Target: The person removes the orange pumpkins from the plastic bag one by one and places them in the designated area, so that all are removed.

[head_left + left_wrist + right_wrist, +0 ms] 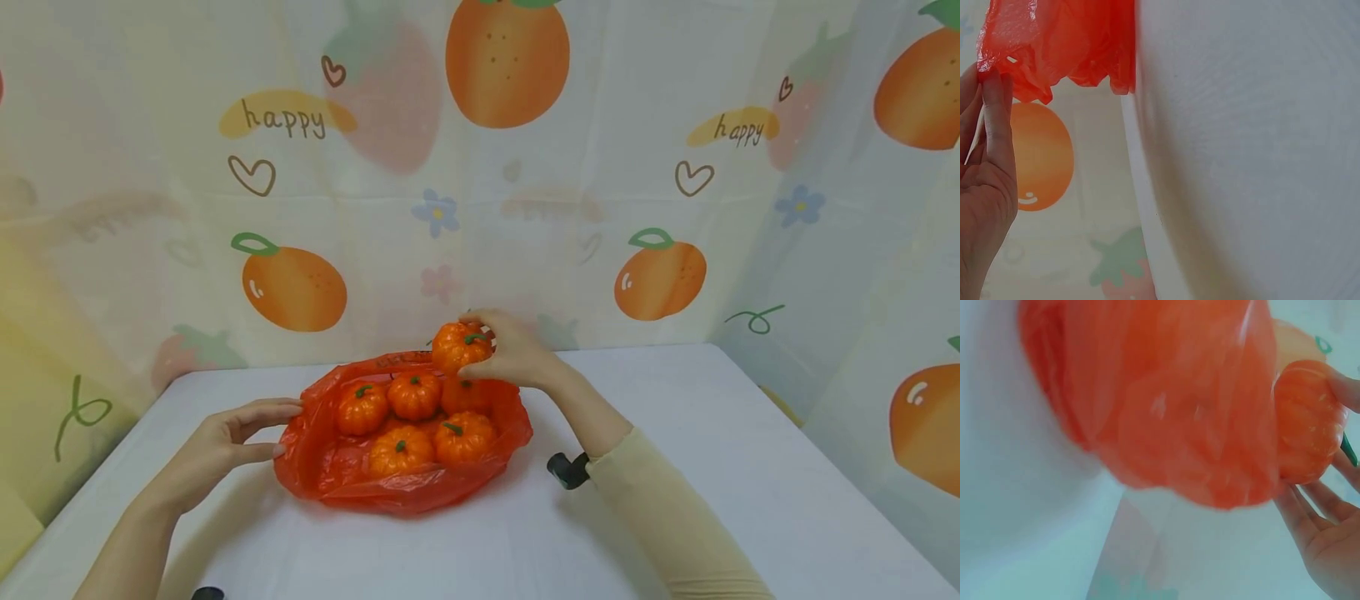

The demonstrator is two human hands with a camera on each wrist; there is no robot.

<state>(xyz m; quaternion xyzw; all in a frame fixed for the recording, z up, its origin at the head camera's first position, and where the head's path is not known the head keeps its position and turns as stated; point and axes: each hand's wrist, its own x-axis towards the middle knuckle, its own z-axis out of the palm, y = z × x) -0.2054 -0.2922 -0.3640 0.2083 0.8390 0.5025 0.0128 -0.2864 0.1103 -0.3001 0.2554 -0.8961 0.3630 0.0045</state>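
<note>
A small orange toy pumpkin point(456, 347) with a green stem is held in my right hand point(517, 350), thumb and fingers around its sides. It is over the back rim of an open red plastic bag point(420, 498). Inside the bag lie several similar pumpkins point(402, 451). At the bag's left side, my left hand point(217, 446) touches the rim with fairly straight fingertips, thumb apart from the fingers. The left wrist view shows those fingers point(996, 125) against the red plastic. In the right wrist view the held pumpkin point(1310, 422) sits beside the bag wall.
A white-covered table point(675, 467) carries the bag. Behind it hangs a curtain point(570, 167) printed with fruit, hearts and flowers. A black wrist device point(567, 471) shows below the right forearm, and another dark piece point(207, 593) at the bottom left.
</note>
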